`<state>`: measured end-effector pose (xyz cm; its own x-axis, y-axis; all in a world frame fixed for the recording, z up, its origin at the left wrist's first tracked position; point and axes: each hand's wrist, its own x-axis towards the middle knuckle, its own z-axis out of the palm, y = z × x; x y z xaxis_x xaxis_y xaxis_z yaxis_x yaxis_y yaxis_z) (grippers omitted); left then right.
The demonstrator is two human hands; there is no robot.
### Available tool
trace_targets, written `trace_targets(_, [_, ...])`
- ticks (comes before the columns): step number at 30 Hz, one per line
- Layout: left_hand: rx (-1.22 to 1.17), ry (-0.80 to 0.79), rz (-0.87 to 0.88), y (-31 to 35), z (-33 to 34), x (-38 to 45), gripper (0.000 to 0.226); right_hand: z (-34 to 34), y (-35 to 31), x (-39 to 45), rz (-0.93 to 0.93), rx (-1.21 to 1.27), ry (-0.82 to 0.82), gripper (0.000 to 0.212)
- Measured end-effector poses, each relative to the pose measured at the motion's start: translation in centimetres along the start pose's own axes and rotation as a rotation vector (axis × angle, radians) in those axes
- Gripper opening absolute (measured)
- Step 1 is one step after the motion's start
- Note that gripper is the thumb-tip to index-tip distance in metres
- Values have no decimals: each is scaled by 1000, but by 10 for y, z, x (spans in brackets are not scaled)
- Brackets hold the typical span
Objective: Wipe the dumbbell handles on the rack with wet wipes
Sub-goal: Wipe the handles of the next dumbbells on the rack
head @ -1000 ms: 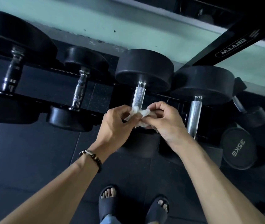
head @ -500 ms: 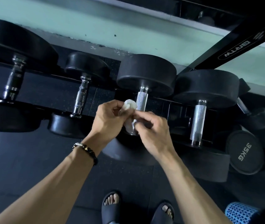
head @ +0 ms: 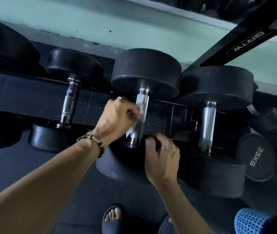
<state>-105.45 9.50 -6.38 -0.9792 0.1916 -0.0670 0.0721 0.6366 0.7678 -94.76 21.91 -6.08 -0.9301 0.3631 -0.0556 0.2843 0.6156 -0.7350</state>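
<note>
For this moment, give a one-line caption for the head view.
Left hand presses a wet wipe against a racked dumbbell's knurled handle; right hand hangs empty nearby.

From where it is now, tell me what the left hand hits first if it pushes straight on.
Likely the knurled handle: the left hand holds the wet wipe against its left side, so hardly any gap remains, though depth is unclear.
</note>
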Motion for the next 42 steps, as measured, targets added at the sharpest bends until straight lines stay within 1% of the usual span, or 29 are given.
trace_targets(2, [-35, -103, -12, -6, -7, -5, 11, 0, 1, 0, 15, 19, 1, 33])
trace_targets(3, [-55, -87, -6, -4, -7, -2, 11, 0, 1, 0, 14, 17, 3, 31])
trace_targets(6, [-118, 145, 52, 8, 3, 20, 7, -1, 0, -1, 17, 36, 24, 34])
trace_targets(7, [-99, 204, 61, 12, 7, 24, 6, 0, 0, 0, 18, 47, 29, 36])
trace_targets(8, [-60, 214, 64, 12, 10, 24, 6, 1, 1, -1, 14, 48, 23, 36])
trace_targets(9, [-19, 169, 73, 10, 10, 19, 5, 1, 1, -2, 8, 42, 16, 32])
trace_targets(11, [29, -10, 109, 3, 4, 0, 5, 1, 0, -1, 14, 26, 8, 25])
trace_targets(13, [30, -161, 161, -3, -6, -11, 7, 1, 0, -1, 26, 23, 13, 23])
trace_targets(14, [33, -188, 185, -5, -9, -10, 7, 1, 1, -1, 25, 24, 10, 24])
trace_targets(15, [39, -176, 202, -4, -11, -6, 6, 1, 1, -1, 18, 26, 5, 25])
trace_targets(18, [47, -17, 186, 1, -4, 12, 8, 1, 3, -1, 10, 44, -6, 32])
trace_targets(19, [29, 20, 152, 2, -1, 16, 10, 2, 4, -1, 5, 38, -2, 34])
trace_targets(20, [23, 23, 129, 0, 0, 17, 12, 3, 5, 0, 0, 35, 2, 35])
trace_targets(21, [30, -14, 129, -1, -1, 12, 14, 4, 7, -1, 3, 42, 3, 34])
trace_targets(24, [98, -273, 140, -3, -11, -1, 14, 3, 6, -1, 8, 52, 14, 33])
trace_targets(25, [99, -331, 131, -3, -13, -1, 15, 3, 6, -1, 7, 51, 19, 33])
trace_targets(26, [91, -324, 134, -3, -14, 0, 16, 3, 5, -1, 8, 52, 20, 33])
trace_targets(28, [40, -169, 130, 0, -11, 7, 14, 2, 5, -2, 10, 61, 14, 32])
trace_targets(30, [-56, 2, 76, 2, -3, 12, 10, 3, 7, -2, 11, 63, 9, 32])
trace_targets(31, [-92, 38, 37, 1, 0, 11, 10, 4, 7, -1, 4, 61, 13, 33])
trace_targets(32, [-102, 23, 4, -1, 0, 6, 11, 4, 8, -2, -5, 58, 17, 34])
trace_targets(33, [-92, -46, -14, -5, -2, 1, 14, 4, 7, -2, -15, 55, 24, 34])
trace_targets(36, [-49, -443, -61, -8, -16, -9, 27, 2, 5, -1, -3, 54, 25, 34])
trace_targets(37, [-42, -529, -93, -8, -18, -7, 27, 2, 5, -1, 9, 53, 21, 35])
trace_targets(38, [-21, -542, -98, -8, -18, -4, 25, 3, 5, -1, 15, 52, 13, 38])
trace_targets(39, [3, -491, -84, -6, -18, 0, 23, 3, 6, -1, 17, 52, 7, 39])
trace_targets(40, [11, -406, -70, -5, -15, 3, 23, 3, 6, -1, 16, 54, 7, 39])
trace_targets(41, [-18, -347, -83, -4, -14, 4, 23, 3, 7, -1, 13, 62, 12, 38])
trace_targets(42, [-59, -347, -108, -4, -13, 3, 24, 3, 7, -1, 9, 74, 14, 36])
